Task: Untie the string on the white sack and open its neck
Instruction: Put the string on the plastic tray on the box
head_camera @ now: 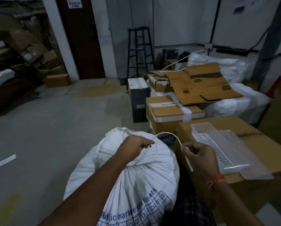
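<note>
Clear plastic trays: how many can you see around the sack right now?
1. The clear plastic tray lies on the big cardboard box right of the white sack, beside the right hand. Others may be hidden behind boxes.

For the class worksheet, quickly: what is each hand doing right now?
Left hand: closed, gripping the gathered neck of the white woven plastic sack.
Right hand: closed, pinching the thin white string that arcs over from the neck.
</note>
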Demonstrator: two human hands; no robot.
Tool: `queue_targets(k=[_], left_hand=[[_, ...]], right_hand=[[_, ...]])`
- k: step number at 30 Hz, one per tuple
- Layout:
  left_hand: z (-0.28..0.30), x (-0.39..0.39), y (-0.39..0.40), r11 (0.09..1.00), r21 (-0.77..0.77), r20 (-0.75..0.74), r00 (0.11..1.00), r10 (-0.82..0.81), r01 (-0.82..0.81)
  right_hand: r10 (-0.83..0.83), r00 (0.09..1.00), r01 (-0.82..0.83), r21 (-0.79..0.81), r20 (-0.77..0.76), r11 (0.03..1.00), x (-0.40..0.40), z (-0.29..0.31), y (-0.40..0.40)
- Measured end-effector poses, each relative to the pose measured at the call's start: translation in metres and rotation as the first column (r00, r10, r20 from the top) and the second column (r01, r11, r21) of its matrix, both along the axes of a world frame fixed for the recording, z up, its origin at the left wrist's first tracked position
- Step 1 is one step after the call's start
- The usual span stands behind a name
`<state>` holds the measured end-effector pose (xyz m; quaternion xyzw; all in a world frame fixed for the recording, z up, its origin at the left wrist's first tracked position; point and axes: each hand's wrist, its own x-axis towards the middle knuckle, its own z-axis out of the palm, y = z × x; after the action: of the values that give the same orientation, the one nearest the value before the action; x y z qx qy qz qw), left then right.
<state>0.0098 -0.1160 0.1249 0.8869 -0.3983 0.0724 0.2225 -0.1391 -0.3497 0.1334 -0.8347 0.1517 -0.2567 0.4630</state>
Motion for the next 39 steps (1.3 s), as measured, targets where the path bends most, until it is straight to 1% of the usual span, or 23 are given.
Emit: queue_targets(k=[3, 5, 9, 10, 13, 16, 19, 22, 25, 27, 30, 32, 34, 35, 36, 37, 39], left_hand=[[0.015, -0.001, -0.014, 0.997, -0.061, 0.021, 0.999, -0.044, 0.045], [0.026, -0.002, -0.029, 0.995, -0.071, 0.002, 0.998, -0.065, 0.065], [0.043, -0.001, -0.072, 0.989, -0.042, -0.103, 0.984, -0.144, 0.141], [0.047, 0.0, -0.084, 0.989, -0.011, -0.126, 0.981, -0.149, 0.148], [0.053, 0.01, -0.126, 0.984, 0.073, -0.129, 0.98, -0.153, 0.163], [0.054, 0.021, -0.171, 0.977, 0.164, -0.037, 0.99, -0.136, 0.14], [0.047, 0.029, -0.218, 0.973, 0.217, 0.028, 0.995, -0.094, 0.085], [0.033, 0.034, -0.257, 0.966, 0.242, -0.015, 0.996, -0.084, 0.085], [0.019, 0.039, -0.287, 0.945, 0.31, -0.042, 0.995, -0.094, 0.102], [0.011, 0.042, -0.304, 0.922, 0.368, -0.053, 0.993, -0.106, 0.118], [0.0, 0.045, -0.323, 0.879, 0.451, -0.086, 0.988, -0.13, 0.154], [-0.008, 0.046, -0.333, 0.851, 0.493, -0.13, 0.982, -0.136, 0.183], [-0.013, 0.048, -0.34, 0.84, 0.504, -0.185, 0.975, -0.121, 0.199], [-0.015, 0.048, -0.342, 0.844, 0.495, -0.206, 0.972, -0.114, 0.204], [-0.018, 0.049, -0.343, 0.854, 0.478, -0.213, 0.97, -0.114, 0.205], [-0.02, 0.05, -0.343, 0.866, 0.457, -0.205, 0.971, -0.122, 0.205], [-0.021, 0.051, -0.34, 0.89, 0.415, -0.171, 0.977, -0.13, 0.191]], right_hand=[[-0.009, 1.0, 0.01, 0.039, -0.012, 0.999, -0.004, 0.006, -0.009], [-0.017, 0.999, 0.018, 0.046, -0.029, 0.999, -0.008, 0.011, -0.019], [-0.037, 0.996, 0.039, 0.019, -0.079, 0.999, -0.014, 0.018, -0.054], [-0.043, 0.995, 0.044, 0.001, -0.09, 0.999, -0.014, 0.019, -0.065], [-0.12, 0.987, 0.109, -0.104, -0.102, 0.989, -0.007, 0.02, -0.1], [-0.174, 0.975, 0.146, -0.194, -0.136, 0.97, 0.008, 0.015, -0.132], [-0.223, 0.954, 0.159, -0.293, -0.199, 0.943, 0.027, 0.003, -0.162], [-0.265, 0.923, 0.175, -0.307, -0.279, 0.935, 0.041, -0.014, -0.186], [-0.306, 0.901, 0.205, -0.319, -0.307, 0.925, 0.049, -0.031, -0.203], [-0.339, 0.887, 0.206, -0.39, -0.312, 0.897, 0.053, -0.04, -0.21], [-0.369, 0.862, 0.161, -0.502, -0.348, 0.85, 0.062, -0.052, -0.217], [-0.415, 0.817, 0.096, -0.616, -0.4, 0.782, 0.069, -0.057, -0.219], [-0.442, 0.765, 0.008, -0.68, -0.468, 0.734, 0.072, -0.058, -0.216], [-0.44, 0.755, -0.008, -0.679, -0.485, 0.734, 0.07, -0.057, -0.214], [-0.426, 0.765, 0.005, -0.656, -0.484, 0.755, 0.068, -0.057, -0.214], [-0.41, 0.789, 0.046, -0.621, -0.459, 0.783, 0.062, -0.056, -0.213], [-0.408, 0.839, 0.175, -0.53, -0.36, 0.829, 0.048, -0.057, -0.217]])
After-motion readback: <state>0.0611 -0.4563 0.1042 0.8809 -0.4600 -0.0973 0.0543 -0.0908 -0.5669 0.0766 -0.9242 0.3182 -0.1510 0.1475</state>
